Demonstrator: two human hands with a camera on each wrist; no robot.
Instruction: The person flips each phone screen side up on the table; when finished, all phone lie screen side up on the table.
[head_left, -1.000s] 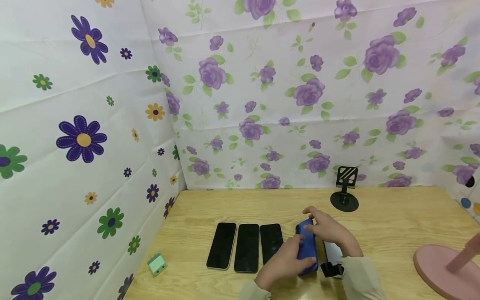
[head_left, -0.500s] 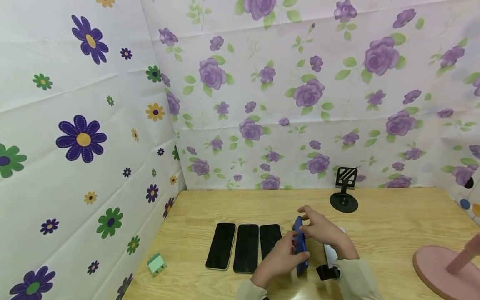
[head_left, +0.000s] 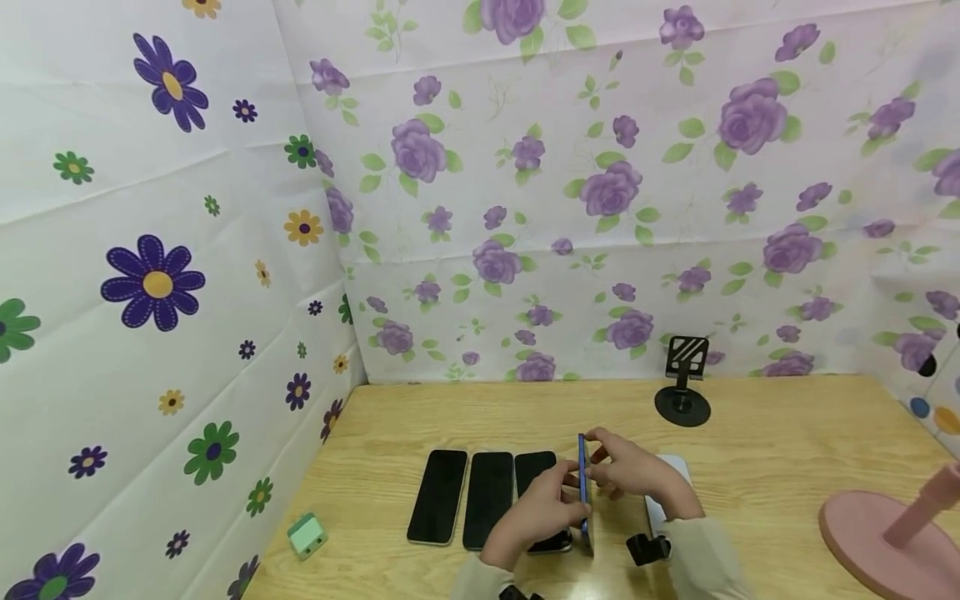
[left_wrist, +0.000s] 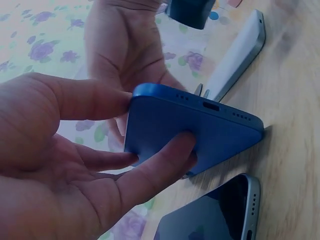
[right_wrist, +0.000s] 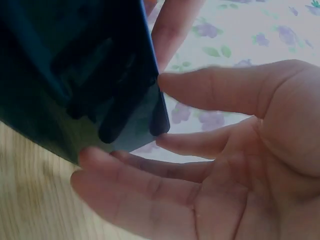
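A blue smartphone stands on its long edge on the wooden table, nearly upright. My left hand holds its near end, thumb on the upper edge and fingers against the blue back. At the far end my right hand pinches the phone, thumb on the upper edge and fingers by the corner; its dark glossy screen faces that hand. Left of it lie three phones with black screens: one at the left, a middle one, and a third partly hidden by my left hand.
A white phone lies partly under my right wrist. Farther back stands a black folding phone stand. A pink round base with a post is at the right, a small green-and-white block at the left. Flowered cloth hangs behind.
The blue phone has turned from tilted with its back showing to nearly upright on its long edge, and shifted left. Both hands moved left with it. The other phones stay put.
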